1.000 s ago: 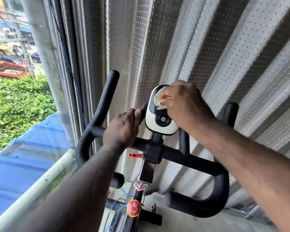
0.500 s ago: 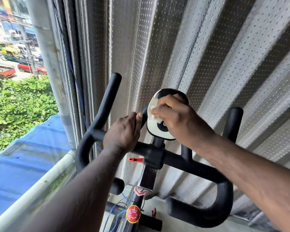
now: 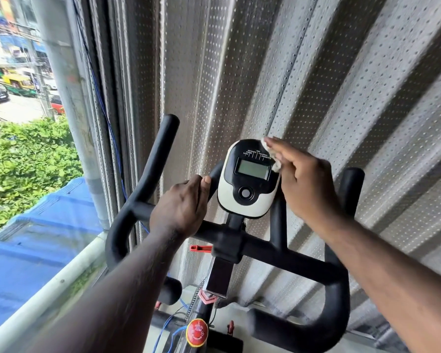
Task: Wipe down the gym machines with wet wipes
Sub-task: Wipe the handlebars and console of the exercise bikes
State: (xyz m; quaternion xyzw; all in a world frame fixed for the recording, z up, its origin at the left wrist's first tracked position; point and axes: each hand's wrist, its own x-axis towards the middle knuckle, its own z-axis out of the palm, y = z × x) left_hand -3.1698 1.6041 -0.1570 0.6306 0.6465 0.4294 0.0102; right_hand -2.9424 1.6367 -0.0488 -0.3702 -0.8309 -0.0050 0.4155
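Wipe (image 3: 271, 154), white and bunched, is pressed against the upper right edge of the console (image 3: 247, 197) by the nearly straight fingers of the right hand (image 3: 304, 186); the thumb is hidden, so a pinch cannot be confirmed. The console's grey screen and round button are left uncovered. The console is carried on a short post at the middle of the black handlebar (image 3: 278, 256). The handlebar's inner left prong, just beside the console's left edge, is gripped by the left hand (image 3: 181, 206), with the thumb laid up along it. A red knob (image 3: 197, 332) is seen on the frame below. A perforated metal wall (image 3: 239, 72) stands behind.
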